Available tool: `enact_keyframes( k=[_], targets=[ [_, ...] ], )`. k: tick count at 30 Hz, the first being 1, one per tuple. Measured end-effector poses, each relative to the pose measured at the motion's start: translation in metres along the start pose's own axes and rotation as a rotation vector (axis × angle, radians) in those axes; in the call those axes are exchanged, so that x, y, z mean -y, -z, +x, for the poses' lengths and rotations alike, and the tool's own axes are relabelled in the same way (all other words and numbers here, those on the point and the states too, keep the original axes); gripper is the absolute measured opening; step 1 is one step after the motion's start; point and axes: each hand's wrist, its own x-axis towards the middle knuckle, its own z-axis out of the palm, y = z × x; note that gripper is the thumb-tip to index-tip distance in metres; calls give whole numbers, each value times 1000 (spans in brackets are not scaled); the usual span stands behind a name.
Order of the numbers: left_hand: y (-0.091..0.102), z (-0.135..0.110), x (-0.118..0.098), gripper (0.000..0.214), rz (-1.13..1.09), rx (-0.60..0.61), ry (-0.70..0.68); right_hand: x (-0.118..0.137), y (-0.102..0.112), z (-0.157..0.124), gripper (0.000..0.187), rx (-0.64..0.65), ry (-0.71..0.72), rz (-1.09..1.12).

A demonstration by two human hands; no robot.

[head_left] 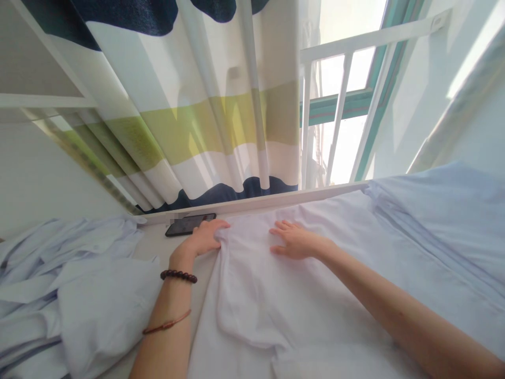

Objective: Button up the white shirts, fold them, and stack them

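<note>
Across a pale surface [153,239], a white cloth [315,310] is spread, touched at its left edge by the left hand [203,238], though whether the fabric is pinched cannot be told. Farther right, the cloth is covered by the right hand [294,242], laid flat and unclenched; beyond are seen a dark phone [183,226] and a banded curtain [221,126].

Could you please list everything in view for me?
smooth spread fabric: count unclear, white, centre
crumpled fabric heap: one, bluish white, left
layered soft fabric: count unclear, pale blue, right
flat rectangular phone: one, black, centre left
patterned cloth curtain: one, navy, white and lime, top centre
barred railing: one, white, upper right
window frame: one, teal, behind railing
wall: one, white, upper right
beaded bracelet: one, dark brown, left wrist
thin cord bracelet: one, reddish brown, left forearm
left hand: one, bare, at fabric edge
right hand: one, bare, flat on fabric
</note>
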Motion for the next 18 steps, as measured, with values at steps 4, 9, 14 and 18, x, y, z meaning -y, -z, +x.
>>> enact_keyframes(
  k=[4,9,14,18],
  targets=[
    [-2,1,3,47,-68,-82,-49,33,16,-10,54,25,62,16],
    [-3,6,5,35,-99,-197,-50,87,-15,12,48,-280,73,-13],
    [-1,7,1,33,-92,-249,-93,106,-51,19,70,-350,70,76],
    [-7,10,0,28,-8,-301,-21,105,-55,11,66,-370,107,60]
  ],
)
